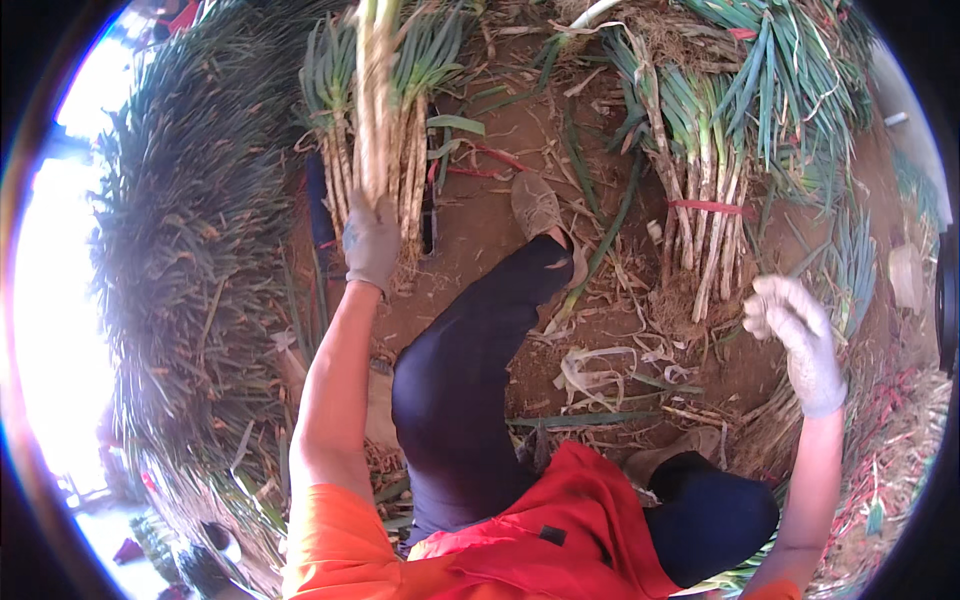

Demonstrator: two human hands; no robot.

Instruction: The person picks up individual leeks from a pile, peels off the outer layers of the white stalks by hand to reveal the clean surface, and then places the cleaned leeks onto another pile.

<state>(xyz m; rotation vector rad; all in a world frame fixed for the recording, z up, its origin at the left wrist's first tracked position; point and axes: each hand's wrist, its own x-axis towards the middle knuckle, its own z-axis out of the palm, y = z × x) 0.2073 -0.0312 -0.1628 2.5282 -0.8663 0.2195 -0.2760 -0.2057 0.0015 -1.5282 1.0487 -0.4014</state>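
Note:
My left hand (371, 242), in a pale work glove, is closed around the lower part of several long scallion stalks (375, 110). Their upper ends are blurred by motion and run out of the top of the view. Beneath them lie more scallions (413, 165) with white shanks and green leaves, on a dark blue support (318, 205). My right hand (797, 335), gloved too, is raised at the right with its fingers loosely bent and apart; nothing shows in it. Just beyond it lies a scallion bundle (708, 170) tied with a red band (710, 207), roots toward me.
A large heap of green scallions (210, 220) fills the left side. More scallion leaves (790, 90) pile up at the far right. Dry peelings (600, 372) and loose leaves litter the brown soil (470, 235). My shoe (541, 208) rests between the two bunches.

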